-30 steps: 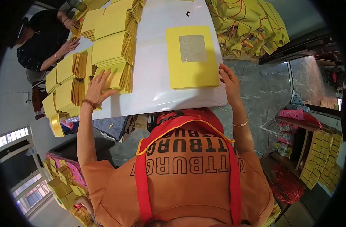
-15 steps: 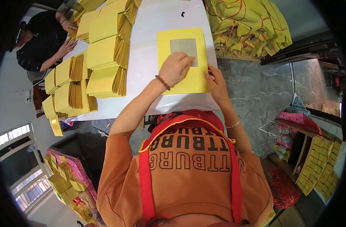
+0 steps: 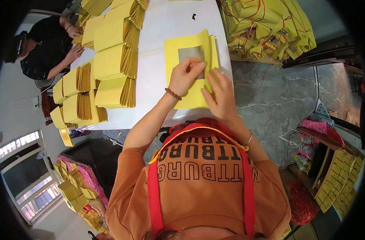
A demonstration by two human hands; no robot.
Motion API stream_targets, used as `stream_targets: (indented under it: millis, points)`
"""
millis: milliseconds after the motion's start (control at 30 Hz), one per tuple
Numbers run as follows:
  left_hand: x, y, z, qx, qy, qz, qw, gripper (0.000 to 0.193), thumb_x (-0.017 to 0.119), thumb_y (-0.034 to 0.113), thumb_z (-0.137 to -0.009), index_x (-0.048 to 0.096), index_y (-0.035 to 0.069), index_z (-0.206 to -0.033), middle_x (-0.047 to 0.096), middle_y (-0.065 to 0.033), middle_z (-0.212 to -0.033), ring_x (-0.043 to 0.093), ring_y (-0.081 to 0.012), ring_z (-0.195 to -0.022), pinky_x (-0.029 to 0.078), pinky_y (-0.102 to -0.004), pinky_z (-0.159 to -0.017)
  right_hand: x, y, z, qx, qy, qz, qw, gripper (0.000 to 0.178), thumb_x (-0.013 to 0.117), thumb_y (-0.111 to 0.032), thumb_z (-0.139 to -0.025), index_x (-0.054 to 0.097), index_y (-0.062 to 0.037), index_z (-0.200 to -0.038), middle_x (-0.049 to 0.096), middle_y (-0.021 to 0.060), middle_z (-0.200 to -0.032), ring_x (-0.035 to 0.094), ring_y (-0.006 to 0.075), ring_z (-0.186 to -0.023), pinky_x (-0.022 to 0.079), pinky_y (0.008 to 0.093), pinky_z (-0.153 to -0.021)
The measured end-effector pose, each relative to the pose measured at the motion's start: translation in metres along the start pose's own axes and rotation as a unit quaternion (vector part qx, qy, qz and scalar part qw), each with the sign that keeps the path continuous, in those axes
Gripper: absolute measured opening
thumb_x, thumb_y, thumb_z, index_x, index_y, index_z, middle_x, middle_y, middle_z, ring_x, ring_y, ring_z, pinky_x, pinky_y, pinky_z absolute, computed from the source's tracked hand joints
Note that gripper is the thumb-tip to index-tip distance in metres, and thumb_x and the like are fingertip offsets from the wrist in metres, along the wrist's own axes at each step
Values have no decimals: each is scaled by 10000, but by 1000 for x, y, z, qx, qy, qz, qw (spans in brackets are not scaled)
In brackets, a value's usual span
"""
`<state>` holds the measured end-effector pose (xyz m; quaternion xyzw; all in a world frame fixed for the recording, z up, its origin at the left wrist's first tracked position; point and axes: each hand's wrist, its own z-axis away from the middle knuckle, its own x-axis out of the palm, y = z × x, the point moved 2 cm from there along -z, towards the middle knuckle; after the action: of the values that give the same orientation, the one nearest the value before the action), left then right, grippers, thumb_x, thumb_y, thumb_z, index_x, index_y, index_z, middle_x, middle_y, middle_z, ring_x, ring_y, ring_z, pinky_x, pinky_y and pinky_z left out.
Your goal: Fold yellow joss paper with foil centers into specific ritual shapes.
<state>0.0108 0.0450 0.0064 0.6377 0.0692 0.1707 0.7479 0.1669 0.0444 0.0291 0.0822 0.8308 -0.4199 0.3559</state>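
A yellow paper sheet (image 3: 185, 99) with a grey rectangle (image 3: 186, 53) on it lies near the table's front edge, on top of another yellow sheet (image 3: 215, 48). The top sheet's right side is raised and curls inward. My left hand (image 3: 184, 77) rests over the grey rectangle, thumb and forefinger pinched at the curled edge; whether paper is between them is hidden. My right hand (image 3: 221, 96) is at the raised side, fingers apart and bent against the paper.
Stacks of folded yellow paper (image 3: 113, 63) line the white table's (image 3: 154, 52) left side. Across there, a co-worker's hands (image 3: 73, 54) handle yellow pieces. A heap of yellow paper with red strings (image 3: 266, 32) lies beyond the right edge. A small black scrap (image 3: 194, 17) sits farther back.
The top sheet's right side has come up and curled to the left. My right hand has moved inward with it, and my left thumb and forefinger are now pinched at the curl.
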Motion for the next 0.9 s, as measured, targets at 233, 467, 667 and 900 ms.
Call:
stream_targets:
  millis: [233,467,667,900]
  points:
    - [-3,9,-4,-77,-20,17,997,185,650,186,-832,584,17,-869,538,35,-658,432,-20,-524,336,-182,-448,7,-11,-5,41,-56,-126,989,433,591,-174,-823,493,72,-1166,473,202,-1198,469,343,-1076,387,388,-914]
    - [-2,6,-1,-40,3,-31,999,192,605,212,-871,589,21,-885,503,48,-628,408,-20,-510,342,-184,-451,7,-5,-6,48,-61,-169,983,432,594,-169,-829,487,88,-1159,470,215,-1194,477,354,-1068,395,379,-909]
    - [-3,9,-2,-52,15,-26,998,194,565,213,-893,594,22,-878,515,41,-625,416,-27,-505,350,-187,-453,6,-5,-6,35,-64,-158,985,432,583,-162,-835,473,80,-1176,467,212,-1194,479,354,-1070,389,374,-915]
    - [-5,-1,-3,-27,38,-8,999,162,569,173,-884,590,15,-856,524,33,-616,438,-30,-509,359,-194,-446,-3,7,-6,73,-24,-151,986,413,548,-168,-860,470,57,-1197,455,195,-1219,451,324,-1127,357,355,-960]
